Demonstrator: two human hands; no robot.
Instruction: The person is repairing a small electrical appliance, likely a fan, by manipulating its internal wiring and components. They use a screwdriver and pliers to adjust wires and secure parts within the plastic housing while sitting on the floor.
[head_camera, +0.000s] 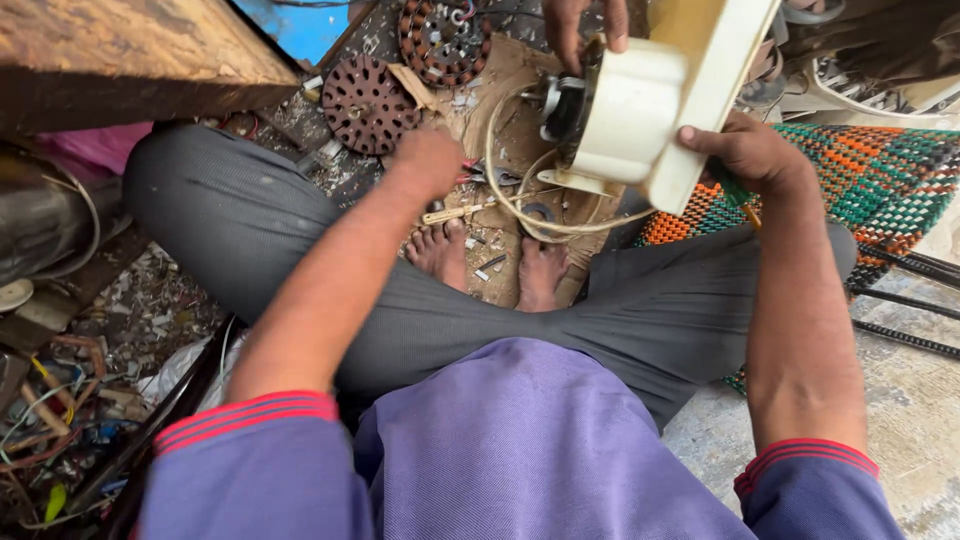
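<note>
Views: one only, worn on the person's head.
Facing: steeply down over chest and crossed legs to the floor.
Nearness: close, arm's reach; forearms fill the middle.
Shared ground: no second view.

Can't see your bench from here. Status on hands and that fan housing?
Right hand gripping cream fan housing, green tool tucked in. Left hand down at floor tools. Another person's hand on housing top.
</note>
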